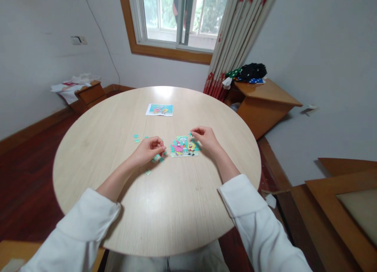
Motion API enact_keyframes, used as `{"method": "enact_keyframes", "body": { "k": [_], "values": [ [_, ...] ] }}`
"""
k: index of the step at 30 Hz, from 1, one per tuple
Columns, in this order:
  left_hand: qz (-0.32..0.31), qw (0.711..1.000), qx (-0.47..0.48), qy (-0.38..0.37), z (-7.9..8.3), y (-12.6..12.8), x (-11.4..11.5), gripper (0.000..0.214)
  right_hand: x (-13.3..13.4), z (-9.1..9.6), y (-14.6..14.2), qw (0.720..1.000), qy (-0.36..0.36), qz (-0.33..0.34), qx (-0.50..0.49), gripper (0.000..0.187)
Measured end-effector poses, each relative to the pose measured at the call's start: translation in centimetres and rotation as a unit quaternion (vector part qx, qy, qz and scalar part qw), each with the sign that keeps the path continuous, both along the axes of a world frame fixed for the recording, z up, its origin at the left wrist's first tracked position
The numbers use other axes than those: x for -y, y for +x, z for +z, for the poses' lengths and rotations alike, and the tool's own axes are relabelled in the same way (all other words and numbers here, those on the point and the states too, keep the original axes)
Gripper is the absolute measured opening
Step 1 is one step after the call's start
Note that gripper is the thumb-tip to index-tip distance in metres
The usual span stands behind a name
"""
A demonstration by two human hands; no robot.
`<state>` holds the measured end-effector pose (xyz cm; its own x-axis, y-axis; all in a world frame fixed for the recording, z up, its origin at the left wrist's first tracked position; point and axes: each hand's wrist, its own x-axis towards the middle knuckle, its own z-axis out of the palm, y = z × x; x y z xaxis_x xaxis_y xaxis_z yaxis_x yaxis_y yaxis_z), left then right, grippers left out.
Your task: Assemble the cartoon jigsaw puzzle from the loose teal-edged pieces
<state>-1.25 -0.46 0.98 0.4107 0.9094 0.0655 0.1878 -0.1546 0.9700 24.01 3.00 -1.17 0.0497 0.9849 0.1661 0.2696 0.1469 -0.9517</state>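
Note:
A partly assembled jigsaw puzzle (184, 147) with a pink starfish, a teal figure and a yellow sponge character lies flat on the round table (159, 209). Thumb and fingers of my right hand (206, 138) pinch a small teal puzzle piece (190, 134) at the puzzle's upper right corner. To the left of the puzzle, my left hand (150, 149) is closed in a pinch just above several loose teal pieces (161, 159). What its fingertips hold, if anything, is hidden. More loose pieces (136, 136) lie beyond that hand, and a single piece (148, 172) rests nearer me.
Farther back on the table lies a printed picture sheet (159, 110) with the same characters. A wooden stand (266, 95) with dark cloths is at the right, another stand (91, 93) at the left. A window and curtain (232, 36) are behind.

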Motion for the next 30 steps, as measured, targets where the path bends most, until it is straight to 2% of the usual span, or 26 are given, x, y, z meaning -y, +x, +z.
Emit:
{"method": "enact_keyframes", "body": {
  "k": [5, 12, 22, 30],
  "values": [
    [-0.009, 0.999, -0.014, 0.029, -0.2, 0.3, 0.1, 0.017, -0.5, -0.7, 0.5, 0.998, -0.002, 0.005, 0.056, 0.011],
    [-0.030, 0.993, -0.081, 0.084, -0.1, 0.7, 0.6, 0.017, -0.4, -0.9, 0.4, 0.994, -0.008, 0.009, 0.107, 0.010],
    [-0.057, 0.983, -0.110, 0.139, 0.0, 0.8, 1.0, 0.015, -0.2, -0.9, 0.4, 0.993, -0.014, 0.032, 0.112, 0.008],
    [-0.086, 0.975, -0.138, 0.152, 0.0, 1.0, 1.4, 0.017, -0.1, -1.0, 0.4, 0.993, -0.024, 0.037, 0.110, 0.009]
  ]
}}
